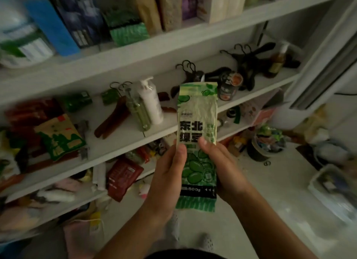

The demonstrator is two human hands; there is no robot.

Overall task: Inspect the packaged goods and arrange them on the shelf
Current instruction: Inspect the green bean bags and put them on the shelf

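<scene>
A long green vacuum pack of mung beans [198,112] stands upright in front of me, its printed face toward the camera. My left hand [166,173] grips its lower left edge with the thumb across the front. My right hand [220,166] grips the lower right edge, thumb on the label. The pack hangs in the air in front of the white shelf unit [135,131], level with its middle board.
The middle board holds a white pump bottle [150,102], a green bottle [138,112], wooden and black hangers, a tin [229,87] and a green-and-tan pack [58,137]. Boxes and bags fill the top board. A dark red pack [121,177] lies lower down. Tubs stand on the floor at right.
</scene>
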